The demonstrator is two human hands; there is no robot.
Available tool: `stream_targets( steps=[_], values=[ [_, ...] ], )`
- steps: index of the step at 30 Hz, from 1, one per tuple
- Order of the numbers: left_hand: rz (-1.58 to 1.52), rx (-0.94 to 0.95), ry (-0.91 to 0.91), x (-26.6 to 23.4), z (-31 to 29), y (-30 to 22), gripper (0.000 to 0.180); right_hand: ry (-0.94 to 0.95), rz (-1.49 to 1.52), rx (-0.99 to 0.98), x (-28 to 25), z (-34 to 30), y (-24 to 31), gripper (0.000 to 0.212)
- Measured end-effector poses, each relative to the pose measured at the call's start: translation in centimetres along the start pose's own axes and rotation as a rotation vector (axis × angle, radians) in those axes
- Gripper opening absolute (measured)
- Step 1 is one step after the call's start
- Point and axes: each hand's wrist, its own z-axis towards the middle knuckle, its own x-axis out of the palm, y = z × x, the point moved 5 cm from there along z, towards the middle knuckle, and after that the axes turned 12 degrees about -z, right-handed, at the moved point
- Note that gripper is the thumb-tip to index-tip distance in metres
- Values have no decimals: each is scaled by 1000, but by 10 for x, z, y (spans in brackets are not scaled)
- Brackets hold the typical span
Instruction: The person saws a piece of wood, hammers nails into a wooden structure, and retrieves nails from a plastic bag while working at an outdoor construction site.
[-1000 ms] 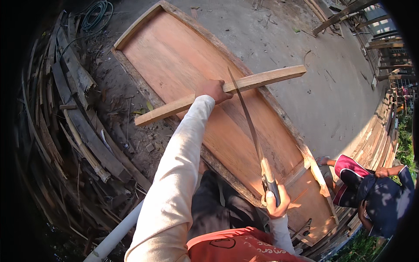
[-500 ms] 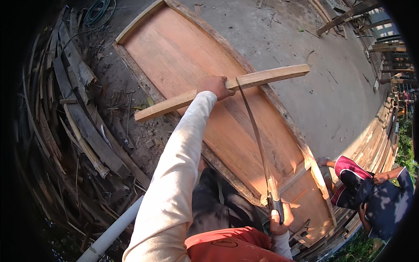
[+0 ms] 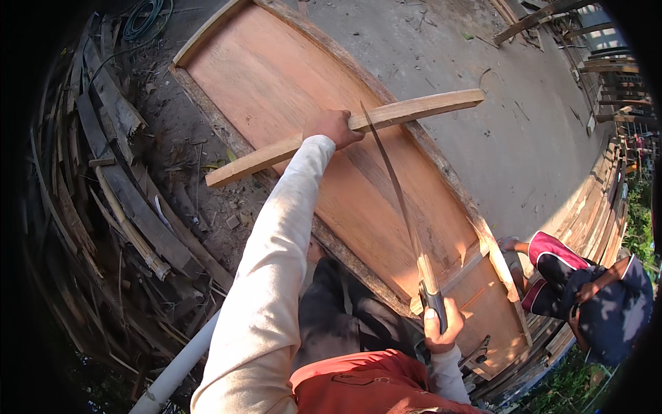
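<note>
A long squared wooden batten point(image 3: 420, 109) lies across the raised edges of a large wooden panel point(image 3: 255, 83) framed with rough boards. My left hand point(image 3: 332, 130) is closed around the batten near its middle and presses it to the frame. Closed on the dark handle of a handsaw point(image 3: 396, 183) is my right hand point(image 3: 443, 326), low and near my body. The long thin blade runs up and away from it, crossing the batten just right of my left hand. The blade's tip sticks out past the batten's far side.
Weathered boards point(image 3: 131, 186) are heaped on the left, with a coiled hose point(image 3: 143, 19) beyond. A pale pipe point(image 3: 176, 362) slants at lower left. Another person point(image 3: 586, 293) sits at the right by stacked planks point(image 3: 586, 214). Bare concrete ground point(image 3: 496, 165) lies beyond the panel.
The saw has been pushed forward, so more of its tip shows beyond the batten. My right hand has moved slightly away from me. My left hand keeps its hold.
</note>
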Motion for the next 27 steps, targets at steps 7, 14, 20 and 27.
stream_targets(
  steps=[7,14,20,27],
  values=[
    [-46,-28,11,17,1,14,53,17,83,-38,70,117,17,18],
    [-1,3,54,5,-6,5,54,50,152,109,20,20,8,23],
    [-57,-23,48,16,11,28,56,19,76,-36,95,138,37,14],
    [-36,23,60,8,12,15,57,37,78,77,40,25,0,18]
  ],
)
